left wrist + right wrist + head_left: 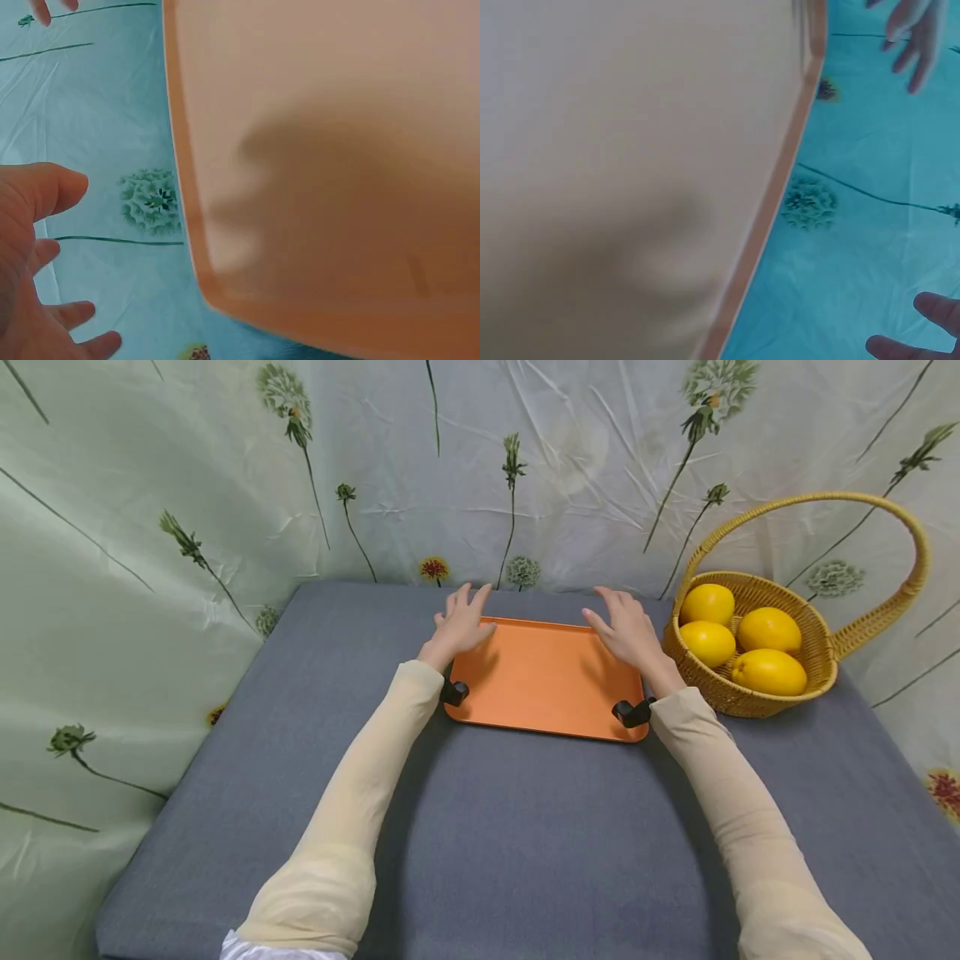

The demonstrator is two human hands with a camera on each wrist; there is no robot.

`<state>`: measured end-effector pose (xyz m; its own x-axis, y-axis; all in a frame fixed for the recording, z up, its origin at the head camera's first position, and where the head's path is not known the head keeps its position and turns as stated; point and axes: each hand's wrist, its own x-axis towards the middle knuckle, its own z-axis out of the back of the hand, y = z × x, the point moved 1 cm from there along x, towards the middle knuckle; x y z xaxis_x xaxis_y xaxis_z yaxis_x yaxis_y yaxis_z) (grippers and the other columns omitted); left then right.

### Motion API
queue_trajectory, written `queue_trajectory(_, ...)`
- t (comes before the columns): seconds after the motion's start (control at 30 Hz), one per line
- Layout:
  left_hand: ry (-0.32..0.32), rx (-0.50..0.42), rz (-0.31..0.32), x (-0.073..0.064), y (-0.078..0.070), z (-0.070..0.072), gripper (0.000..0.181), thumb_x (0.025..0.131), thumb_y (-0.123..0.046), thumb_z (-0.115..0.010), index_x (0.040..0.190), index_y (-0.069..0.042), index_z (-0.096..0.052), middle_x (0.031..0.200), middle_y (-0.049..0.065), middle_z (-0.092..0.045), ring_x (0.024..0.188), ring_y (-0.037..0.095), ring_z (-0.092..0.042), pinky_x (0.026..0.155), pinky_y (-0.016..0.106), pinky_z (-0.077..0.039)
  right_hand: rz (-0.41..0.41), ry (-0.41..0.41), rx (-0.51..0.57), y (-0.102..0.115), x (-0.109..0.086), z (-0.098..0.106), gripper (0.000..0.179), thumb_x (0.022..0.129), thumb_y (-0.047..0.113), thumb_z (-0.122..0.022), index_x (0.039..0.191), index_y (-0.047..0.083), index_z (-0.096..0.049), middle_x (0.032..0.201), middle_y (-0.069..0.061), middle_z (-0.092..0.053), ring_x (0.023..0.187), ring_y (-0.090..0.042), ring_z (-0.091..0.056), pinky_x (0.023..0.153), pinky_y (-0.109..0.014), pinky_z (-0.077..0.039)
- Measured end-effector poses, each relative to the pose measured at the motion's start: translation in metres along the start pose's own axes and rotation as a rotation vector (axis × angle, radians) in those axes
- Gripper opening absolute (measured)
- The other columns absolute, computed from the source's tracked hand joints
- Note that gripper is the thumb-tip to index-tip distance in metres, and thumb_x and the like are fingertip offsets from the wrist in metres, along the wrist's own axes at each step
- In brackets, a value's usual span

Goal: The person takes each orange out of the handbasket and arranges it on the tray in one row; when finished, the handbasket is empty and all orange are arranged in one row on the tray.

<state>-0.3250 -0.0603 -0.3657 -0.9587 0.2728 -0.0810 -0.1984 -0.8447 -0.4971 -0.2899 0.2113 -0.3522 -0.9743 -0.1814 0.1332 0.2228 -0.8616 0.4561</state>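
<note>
An orange rectangular tray (547, 681) lies on the grey-blue covered table, with nothing on it. Over its far left corner is my left hand (459, 628), fingers spread and holding nothing. My right hand (628, 631) hovers over the far right part with its fingers apart, also holding nothing. Both hands cast soft shadows on the tray's surface. In the left wrist view, the left thumb and fingers (56, 191) stand apart beside the tray's rim (178, 150). The right wrist view shows two right fingertips (937, 311) at the lower right, away from the rim (769, 202).
To the right of the tray stands a wicker basket (731, 693) with a tall handle, holding several yellow lemons (768, 672). A curtain (585, 468) printed with dandelions hangs behind the table (525, 843).
</note>
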Motion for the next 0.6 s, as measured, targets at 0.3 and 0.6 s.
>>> queue_trajectory(0.3, 0.062, -0.076, 0.045, -0.01, 0.006, -0.006, 0.068, 0.096, -0.036, -0.047, 0.151, -0.026, -0.01, 0.157, 0.018, -0.001, 0.146, 0.038, -0.004, 0.111, 0.063, -0.016, 0.042, -0.059, 0.077, 0.004, -0.016, 0.009, 0.058, 0.099, 0.039, -0.04, 0.145, 0.005, -0.031, 0.147, -0.025, -0.033, 0.136, -0.044, -0.028, 0.11, -0.058, -0.023)
queue_trajectory(0.6, 0.077, -0.135, 0.033, -0.022, 0.012, -0.009, 0.067, 0.096, -0.034, -0.048, 0.151, -0.021, -0.014, 0.157, 0.018, -0.008, 0.145, 0.039, -0.007, 0.112, 0.062, -0.016, 0.048, -0.134, 0.135, 0.001, -0.037, 0.019, 0.055, 0.096, 0.028, -0.051, 0.143, 0.004, -0.036, 0.145, -0.024, -0.038, 0.134, -0.041, -0.033, 0.108, -0.057, -0.027)
